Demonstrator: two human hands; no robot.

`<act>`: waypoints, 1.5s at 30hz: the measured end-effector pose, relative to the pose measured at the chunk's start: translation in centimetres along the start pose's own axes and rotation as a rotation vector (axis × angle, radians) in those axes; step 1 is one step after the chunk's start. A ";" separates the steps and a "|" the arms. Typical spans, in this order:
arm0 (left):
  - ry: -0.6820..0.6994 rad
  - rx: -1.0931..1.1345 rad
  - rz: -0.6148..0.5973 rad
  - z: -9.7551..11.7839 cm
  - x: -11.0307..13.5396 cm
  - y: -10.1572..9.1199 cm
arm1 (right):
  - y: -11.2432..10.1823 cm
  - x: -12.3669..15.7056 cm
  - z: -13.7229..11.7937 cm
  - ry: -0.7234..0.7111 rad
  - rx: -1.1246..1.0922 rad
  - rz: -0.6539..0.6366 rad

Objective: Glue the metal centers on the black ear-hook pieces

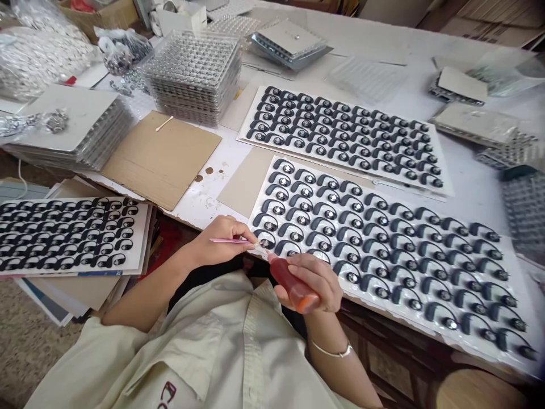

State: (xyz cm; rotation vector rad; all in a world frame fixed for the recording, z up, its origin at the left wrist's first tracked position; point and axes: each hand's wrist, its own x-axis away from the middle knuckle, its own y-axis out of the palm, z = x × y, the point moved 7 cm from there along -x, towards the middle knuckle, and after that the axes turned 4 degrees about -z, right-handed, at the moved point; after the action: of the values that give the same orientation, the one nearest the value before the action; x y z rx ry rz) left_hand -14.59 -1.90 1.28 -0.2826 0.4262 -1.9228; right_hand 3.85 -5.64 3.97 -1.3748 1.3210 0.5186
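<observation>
My right hand (pixel 317 281) is wrapped round a red squeeze bottle (pixel 289 279), tilted with its narrow nozzle pointing up and left. My left hand (pixel 223 241) pinches a thin pink stick (pixel 230 241) between thumb and fingers. The stick's tip and the nozzle meet or nearly meet; I cannot tell whether they touch. Both hands are at the near left corner of a white sheet (pixel 261 213) bearing rows of black curved pieces (pixel 327 227), each with a small round shiny part at its end.
A second sheet of black pieces (pixel 340 128) lies behind, another (pixel 68 233) at the left. Brown cardboard (pixel 162 162) holds a cotton swab (pixel 164 123). Stacked clear trays (pixel 191 74) and a board-topped stack (pixel 72 119) stand back left. A round stool (pixel 479 391) is at lower right.
</observation>
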 end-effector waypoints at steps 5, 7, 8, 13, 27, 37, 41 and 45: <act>0.276 -0.113 0.179 2.7 1.3 -0.1 | -5.9 1.1 4.6 0.354 -0.171 0.550; 0.433 -0.130 0.272 4.3 2.1 0.6 | -7.3 1.7 7.8 0.647 -0.383 0.574; 0.496 -0.149 0.287 5.1 2.5 1.3 | -7.7 1.9 8.9 0.749 -0.484 0.551; 0.665 -0.482 0.316 7.0 3.0 5.8 | -8.1 2.0 10.4 0.879 -0.691 0.429; 0.621 -0.820 0.331 7.8 2.1 8.4 | -4.5 -0.7 6.5 0.407 -0.298 0.222; 0.583 -0.883 0.298 7.9 1.9 9.0 | -3.9 -0.7 5.9 0.378 -0.187 0.102; 0.587 -0.873 0.299 8.1 2.0 8.8 | -3.8 -1.0 5.4 0.345 -0.167 0.086; 0.591 -0.860 0.299 8.1 2.0 8.7 | -3.7 -0.9 5.4 0.326 -0.158 0.068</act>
State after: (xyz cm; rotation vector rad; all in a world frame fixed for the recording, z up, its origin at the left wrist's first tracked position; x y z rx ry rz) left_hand -4.92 -8.08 4.92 -0.1744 1.5980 -1.4049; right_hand 8.83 -1.36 4.58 -1.5983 1.6218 0.4648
